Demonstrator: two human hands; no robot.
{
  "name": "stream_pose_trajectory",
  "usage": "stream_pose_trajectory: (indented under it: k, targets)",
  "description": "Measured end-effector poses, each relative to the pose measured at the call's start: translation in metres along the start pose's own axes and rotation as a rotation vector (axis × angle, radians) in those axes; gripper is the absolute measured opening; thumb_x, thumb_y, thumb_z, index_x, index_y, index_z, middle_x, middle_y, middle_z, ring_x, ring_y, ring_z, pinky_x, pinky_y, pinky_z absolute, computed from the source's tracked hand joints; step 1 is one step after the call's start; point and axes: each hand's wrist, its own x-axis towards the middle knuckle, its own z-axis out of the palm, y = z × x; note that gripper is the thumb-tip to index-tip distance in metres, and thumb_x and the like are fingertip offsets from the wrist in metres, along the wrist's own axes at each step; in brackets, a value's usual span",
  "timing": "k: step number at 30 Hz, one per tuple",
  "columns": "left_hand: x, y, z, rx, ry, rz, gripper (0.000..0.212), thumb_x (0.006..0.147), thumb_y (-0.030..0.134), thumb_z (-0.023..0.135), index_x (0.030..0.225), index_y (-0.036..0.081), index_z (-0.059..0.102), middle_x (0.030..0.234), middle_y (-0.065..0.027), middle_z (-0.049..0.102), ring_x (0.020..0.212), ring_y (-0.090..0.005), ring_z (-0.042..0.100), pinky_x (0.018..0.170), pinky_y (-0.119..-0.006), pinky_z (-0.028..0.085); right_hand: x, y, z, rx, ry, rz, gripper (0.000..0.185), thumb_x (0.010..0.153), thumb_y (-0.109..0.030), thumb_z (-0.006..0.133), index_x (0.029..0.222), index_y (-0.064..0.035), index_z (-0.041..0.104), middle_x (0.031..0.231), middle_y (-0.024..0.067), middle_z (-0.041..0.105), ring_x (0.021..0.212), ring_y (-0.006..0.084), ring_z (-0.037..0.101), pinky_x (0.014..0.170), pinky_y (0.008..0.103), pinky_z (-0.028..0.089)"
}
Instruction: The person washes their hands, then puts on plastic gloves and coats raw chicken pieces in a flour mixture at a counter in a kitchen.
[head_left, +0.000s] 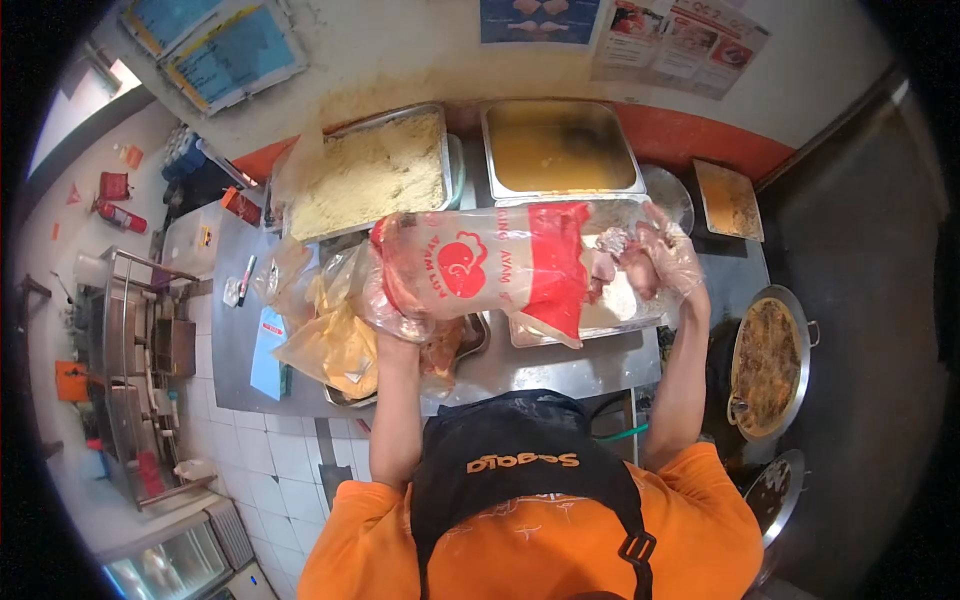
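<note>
A clear plastic bag with red print (487, 262) lies sideways in front of me, its mouth towards the right. My left hand (397, 307), in a clear plastic glove, grips the bag's left end, where raw meat shows through. My right hand (667, 259), also gloved, is at the open end with pieces of raw chicken (641, 262) against its palm and fingers. Beneath the bag's mouth is a metal tray (555, 334), largely covered by the bag. Crumpled yellowish plastic bags (330, 352) lie to the left, partly over a dark-rimmed tray.
Behind stand a tray of pale flour-like coating (375, 169) and a tray of yellow-brown liquid (562, 146). A smaller tray (727, 202) sits back right. Two wide pans (766, 367) with dark contents are at the right. A blue card (268, 356) and a marker (247, 279) lie left.
</note>
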Motion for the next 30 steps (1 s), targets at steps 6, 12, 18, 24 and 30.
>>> stream_pose_trajectory:
  k: [6, 12, 18, 24, 30]
  targets:
    - [0.008, -0.029, -0.032, -0.029, 0.045, -0.027, 0.047, 0.106, 0.036, 0.047, 0.14, 0.004, 0.051, 0.135, -0.0129, 0.061, 0.122, -0.0223, 0.059, 0.107, -0.036, 0.048, -0.023, -0.062, 0.026, -0.148, -0.342, 0.065, 0.013, 0.092, -0.009, 0.066, 0.094, 0.0032, 0.07, 0.099, 0.0074, 0.072, 0.094, 0.0181, 0.066, 0.081, 0.0312, 0.054]
    - [-0.001, -0.032, 0.02, -0.087, 0.126, -0.156, 0.043, 0.104, 0.038, 0.052, 0.128, 0.004, 0.06, 0.121, -0.0131, 0.068, 0.108, -0.0276, 0.067, 0.097, -0.044, 0.055, -0.02, -0.031, 0.064, -0.33, -0.426, -0.302, 0.019, 0.085, -0.001, 0.071, 0.104, -0.0024, 0.07, 0.102, 0.0063, 0.073, 0.091, 0.0162, 0.069, 0.084, 0.0329, 0.055]
    - [0.007, -0.03, -0.001, -0.07, 0.258, -0.247, 0.048, 0.104, 0.045, 0.051, 0.119, 0.001, 0.064, 0.114, -0.0157, 0.07, 0.103, -0.0294, 0.07, 0.095, -0.046, 0.056, -0.048, -0.039, 0.102, 0.076, -0.459, -0.087, 0.036, 0.079, 0.001, 0.078, 0.114, -0.0052, 0.068, 0.105, 0.0034, 0.071, 0.095, 0.016, 0.067, 0.089, 0.032, 0.054]
    - [-0.004, -0.034, 0.022, 0.026, 0.241, -0.374, 0.053, 0.105, 0.05, 0.044, 0.116, 0.002, 0.064, 0.109, -0.0164, 0.071, 0.098, -0.0324, 0.07, 0.093, -0.048, 0.056, -0.036, 0.049, 0.057, -0.245, -0.552, -0.2, 0.049, 0.083, -0.004, 0.078, 0.128, -0.0042, 0.06, 0.12, 0.0059, 0.067, 0.106, 0.0166, 0.064, 0.093, 0.0329, 0.053]
    - [0.016, -0.076, -0.065, -0.211, 0.186, -0.332, 0.051, 0.104, 0.052, 0.044, 0.105, 0.006, 0.065, 0.098, -0.0156, 0.071, 0.094, -0.033, 0.068, 0.092, -0.048, 0.055, -0.045, 0.047, 0.089, 0.261, -0.431, 0.233, 0.051, 0.092, -0.011, 0.072, 0.138, -0.007, 0.052, 0.131, 0.0053, 0.061, 0.115, 0.0189, 0.061, 0.099, 0.0359, 0.052]
